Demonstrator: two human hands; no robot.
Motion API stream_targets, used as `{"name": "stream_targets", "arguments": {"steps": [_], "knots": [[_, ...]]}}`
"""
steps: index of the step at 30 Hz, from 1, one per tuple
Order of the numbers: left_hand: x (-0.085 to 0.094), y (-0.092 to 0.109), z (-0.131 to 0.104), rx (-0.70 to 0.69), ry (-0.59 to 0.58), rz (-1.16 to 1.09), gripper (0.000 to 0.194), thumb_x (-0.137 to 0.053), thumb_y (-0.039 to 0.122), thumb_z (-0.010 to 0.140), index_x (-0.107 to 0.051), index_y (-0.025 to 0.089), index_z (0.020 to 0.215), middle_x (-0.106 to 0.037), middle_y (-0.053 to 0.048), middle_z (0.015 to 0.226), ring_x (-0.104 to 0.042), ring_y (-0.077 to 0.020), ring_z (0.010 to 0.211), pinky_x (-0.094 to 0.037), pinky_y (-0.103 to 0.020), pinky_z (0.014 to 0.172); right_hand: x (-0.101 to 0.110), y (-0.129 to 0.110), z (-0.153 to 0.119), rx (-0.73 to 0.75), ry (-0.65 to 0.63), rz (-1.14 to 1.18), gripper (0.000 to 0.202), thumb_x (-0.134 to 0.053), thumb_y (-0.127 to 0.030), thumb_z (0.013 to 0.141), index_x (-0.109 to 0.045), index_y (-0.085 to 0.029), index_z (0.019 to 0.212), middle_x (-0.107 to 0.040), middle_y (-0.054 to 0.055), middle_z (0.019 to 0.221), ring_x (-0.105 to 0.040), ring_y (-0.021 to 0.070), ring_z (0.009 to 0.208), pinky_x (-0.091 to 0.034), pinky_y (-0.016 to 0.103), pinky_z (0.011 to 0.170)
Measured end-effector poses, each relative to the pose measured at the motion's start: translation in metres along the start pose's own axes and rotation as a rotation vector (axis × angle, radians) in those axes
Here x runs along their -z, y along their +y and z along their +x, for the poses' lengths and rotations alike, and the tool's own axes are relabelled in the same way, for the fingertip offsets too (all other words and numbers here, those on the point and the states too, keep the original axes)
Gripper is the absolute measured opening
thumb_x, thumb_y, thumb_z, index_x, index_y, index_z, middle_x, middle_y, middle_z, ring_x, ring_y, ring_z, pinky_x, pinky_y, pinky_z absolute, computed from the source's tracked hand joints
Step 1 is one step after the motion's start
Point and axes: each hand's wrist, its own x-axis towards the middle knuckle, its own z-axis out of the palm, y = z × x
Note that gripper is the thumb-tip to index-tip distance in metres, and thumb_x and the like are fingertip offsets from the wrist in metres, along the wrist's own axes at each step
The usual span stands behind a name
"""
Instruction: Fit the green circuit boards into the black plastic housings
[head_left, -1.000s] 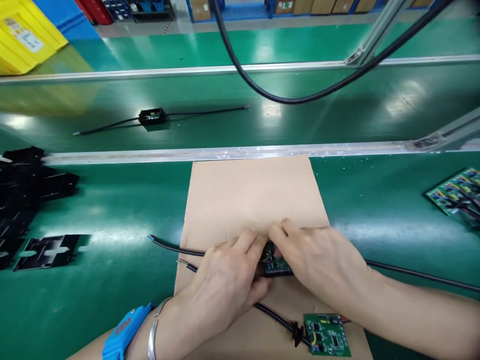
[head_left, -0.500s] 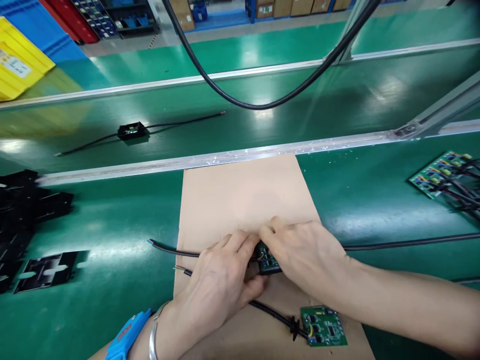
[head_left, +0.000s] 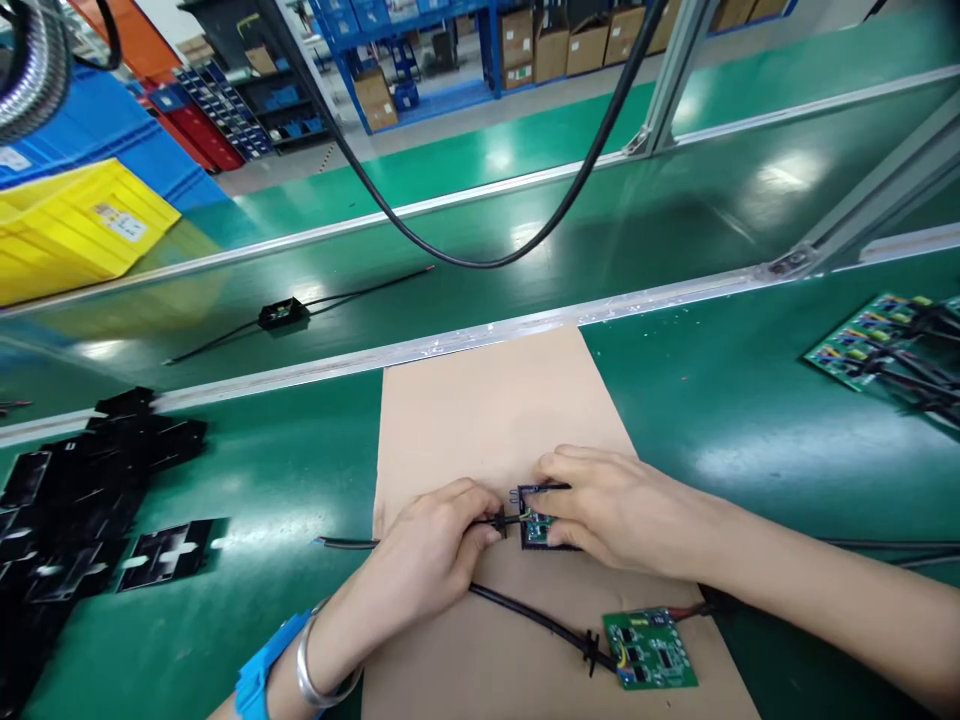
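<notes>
A small black plastic housing with a green circuit board inside (head_left: 538, 520) is pinned at mid-sheet on the tan cardboard sheet (head_left: 487, 420) by the right hand (head_left: 615, 510), fingers curled over it. The thin black cable (head_left: 352, 544) is pinched near its strain relief by the left hand (head_left: 427, 550), closed around it. The piece is judged light, rigid and fragile at the solder joints, so it is best gripped by the housing edges, not tugged by the wire

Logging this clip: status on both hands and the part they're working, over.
Left hand pinches the black cable at its strain relief. Right hand presses on the small black housing, on the cardboard sheet. Spare green circuit board lies nearby, apart.
</notes>
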Motion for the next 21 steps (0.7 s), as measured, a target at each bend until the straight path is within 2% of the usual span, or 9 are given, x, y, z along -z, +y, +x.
{"name": "stream_targets", "arguments": {"steps": [10, 15, 18, 21], "knots": [[-0.007, 0.002, 0.000, -0.002, 0.074, -0.043, 0.016, -0.044, 0.013, 0.090, -0.058, 0.020, 0.094, -0.061, -0.002, 0.089, -0.057, -0.0167, 0.082, -0.044, -0.030, 0.072, -0.010, 0.004, 0.005, 0.106, 0.014, -0.090, 0.006, -0.058, -0.014, 0.089, -0.062, -0.015, 0.083, -0.061, 0.003, 0.089, -0.055, 0.0177, 0.085, -0.043, 0.030, 0.074], [-0.009, 0.007, -0.001, 0.054, 0.132, -0.085, 0.014, -0.043, 0.016, 0.091, -0.057, 0.019, 0.088, -0.058, -0.002, 0.082, -0.053, -0.0157, 0.072, -0.040, -0.029, 0.066, -0.007, 0.003, 0.004, 0.056, 0.016, -0.040, 0.005, -0.062, -0.016, 0.086, -0.059, -0.017, 0.081, -0.061, 0.002, 0.090, -0.055, 0.0171, 0.085, -0.042, 0.030, 0.072], [-0.010, 0.006, 0.000, 0.117, 0.116, -0.162, 0.012, -0.046, 0.018, 0.091, -0.056, 0.019, 0.086, -0.058, -0.001, 0.079, -0.052, -0.0149, 0.071, -0.039, -0.028, 0.065, -0.007, 0.004, 0.002, 0.033, 0.026, -0.015, 0.007, -0.064, -0.018, 0.085, -0.058, -0.018, 0.081, -0.061, 0.001, 0.090, -0.056, 0.0175, 0.084, -0.042, 0.030, 0.070], [-0.011, -0.001, 0.002, 0.182, 0.052, -0.326, 0.012, -0.047, 0.023, 0.092, -0.056, 0.019, 0.086, -0.056, 0.001, 0.076, -0.049, -0.0130, 0.067, -0.039, -0.026, 0.063, -0.007, 0.006, 0.002, 0.037, 0.028, -0.006, 0.008, -0.067, -0.018, 0.083, -0.058, -0.017, 0.082, -0.062, 0.002, 0.090, -0.056, 0.0185, 0.086, -0.041, 0.030, 0.069]]}}
